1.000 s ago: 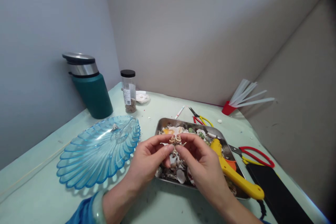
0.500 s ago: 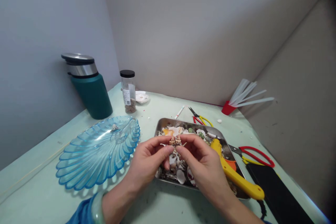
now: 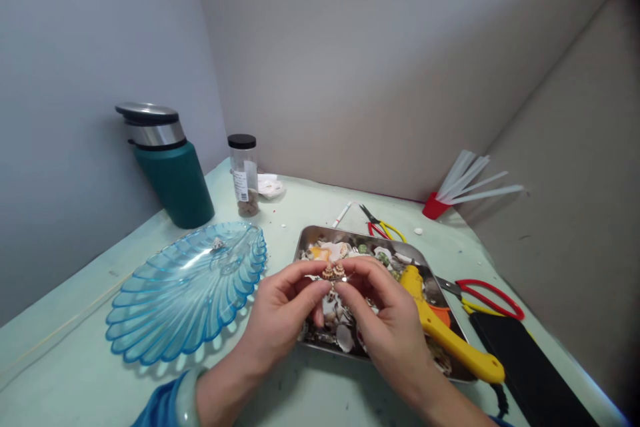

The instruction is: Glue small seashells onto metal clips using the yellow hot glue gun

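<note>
Between the fingertips of both hands are small brown-and-white spiral seashells (image 3: 333, 271), side by side. My left hand (image 3: 287, 303) pinches them from the left with thumb and index finger. From the other side, my right hand (image 3: 383, 303) closes thumb and index finger on them. Both hands are above a metal tray (image 3: 320, 348) full of mixed shells, and partly hide it. A yellow hot glue gun (image 3: 450, 333) lies across the tray's right side, close to my right hand. An orange piece (image 3: 441, 314) shows beside it.
To the left lies a blue shell-shaped dish (image 3: 185, 307) with a small shell in it. Behind stand a teal bottle (image 3: 175, 180) and a black-lidded jar (image 3: 243, 177). Red-and-yellow scissors (image 3: 490, 298), pliers-like cutters (image 3: 383, 223), a black slab (image 3: 525, 367) and a red cup of glue sticks (image 3: 435, 206) are on the right.
The shells between my fingertips have tilted slightly, with their tips drawn closer to my thumbs. Both hands stay nearly in the same place.
</note>
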The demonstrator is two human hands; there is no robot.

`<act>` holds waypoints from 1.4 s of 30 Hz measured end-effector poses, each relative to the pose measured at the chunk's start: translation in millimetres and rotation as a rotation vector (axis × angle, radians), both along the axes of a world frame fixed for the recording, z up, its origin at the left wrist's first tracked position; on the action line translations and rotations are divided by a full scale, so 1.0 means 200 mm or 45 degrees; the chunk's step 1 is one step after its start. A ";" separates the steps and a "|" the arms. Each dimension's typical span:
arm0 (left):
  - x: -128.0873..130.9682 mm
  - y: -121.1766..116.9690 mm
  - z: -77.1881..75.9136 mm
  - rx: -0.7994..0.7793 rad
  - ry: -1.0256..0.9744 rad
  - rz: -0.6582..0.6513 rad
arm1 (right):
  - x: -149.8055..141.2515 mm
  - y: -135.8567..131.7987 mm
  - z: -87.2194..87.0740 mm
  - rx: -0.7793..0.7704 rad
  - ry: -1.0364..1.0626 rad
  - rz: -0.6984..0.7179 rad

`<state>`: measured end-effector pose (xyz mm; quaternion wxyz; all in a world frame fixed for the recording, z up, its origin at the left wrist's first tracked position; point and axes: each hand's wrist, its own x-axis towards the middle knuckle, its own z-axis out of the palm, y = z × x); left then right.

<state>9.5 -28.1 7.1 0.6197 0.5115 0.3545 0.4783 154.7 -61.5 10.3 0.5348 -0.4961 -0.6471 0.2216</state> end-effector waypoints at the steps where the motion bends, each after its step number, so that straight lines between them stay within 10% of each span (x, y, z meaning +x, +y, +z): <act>1: 0.00 0.00 0.00 0.006 -0.003 0.001 | 0.00 0.00 0.00 0.014 -0.014 -0.005; 42: 0.01 0.00 0.03 -0.120 0.013 0.047 | -0.01 0.00 -0.03 -0.055 0.038 -0.050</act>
